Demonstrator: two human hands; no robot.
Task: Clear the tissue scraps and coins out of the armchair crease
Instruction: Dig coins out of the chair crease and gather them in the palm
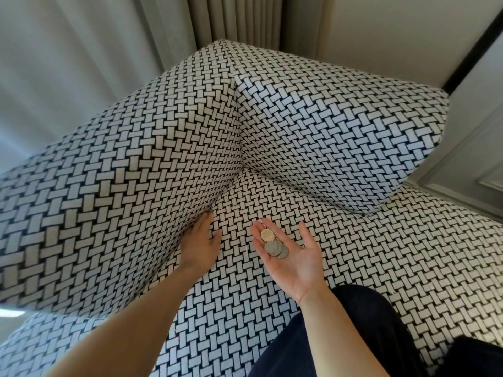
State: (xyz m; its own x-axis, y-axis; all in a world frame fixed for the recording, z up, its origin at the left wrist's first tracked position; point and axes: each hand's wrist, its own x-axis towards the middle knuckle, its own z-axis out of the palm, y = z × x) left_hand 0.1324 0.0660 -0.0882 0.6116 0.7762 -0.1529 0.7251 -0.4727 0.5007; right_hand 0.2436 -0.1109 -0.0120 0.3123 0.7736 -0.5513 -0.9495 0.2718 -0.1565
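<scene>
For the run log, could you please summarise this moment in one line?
left hand: fingers in armchair crease | right hand: open palm holding coins | tissue scraps: none visible

A small heap of coins lay overlapping in the upturned right palm: 1 gold-coloured on top, several silver beneath; the armchair crease ran dark between seat and arm, no tissue scraps visible

The armchair seat wore a black-and-white basket-weave cloth, matching the arm panel at nine o'clock and the back cushion at one o'clock. A dark-clothed knee pressed on the seat at five o'clock. The left hand lay at the crease where arm met seat.
</scene>
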